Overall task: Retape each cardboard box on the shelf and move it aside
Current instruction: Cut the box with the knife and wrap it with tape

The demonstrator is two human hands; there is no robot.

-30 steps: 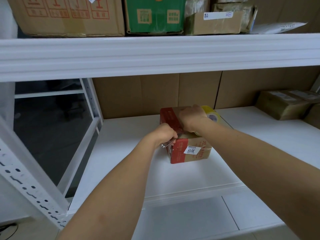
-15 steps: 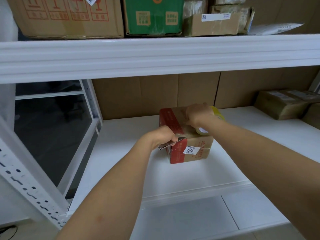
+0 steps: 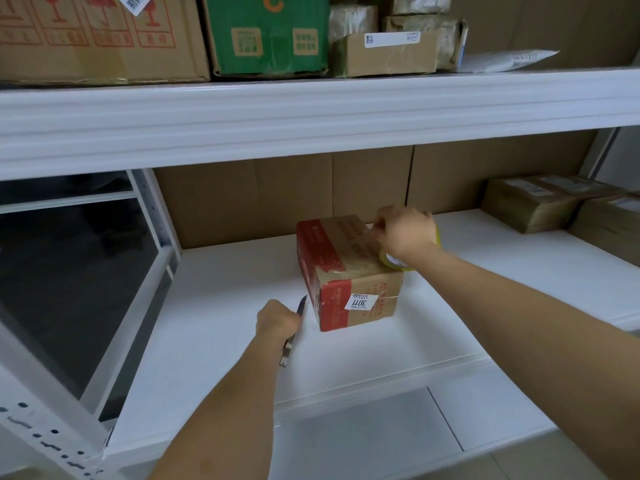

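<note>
A small red-and-brown cardboard box [image 3: 346, 271] with a white label stands in the middle of the white shelf [image 3: 214, 306]. My right hand [image 3: 405, 233] is over the box's far right top edge and grips a yellowish roll of tape [image 3: 393, 259], most of it hidden under my wrist. My left hand [image 3: 277, 318] is low on the shelf, just left of the box's near corner and apart from it. It holds a utility knife [image 3: 298, 313] whose blade points up and away.
Several taped brown parcels [image 3: 554, 202] sit at the shelf's right end. The upper shelf carries a large brown carton [image 3: 100, 36], a green box [image 3: 270, 32] and smaller parcels [image 3: 384, 53]. Cardboard sheets line the back wall; a white upright frame [image 3: 152, 216] bounds the left side.
My left hand has drawn the knife down and left, off the box's front edge to the shelf. My right hand with the tape roll has shifted toward the box's far right edge.
</note>
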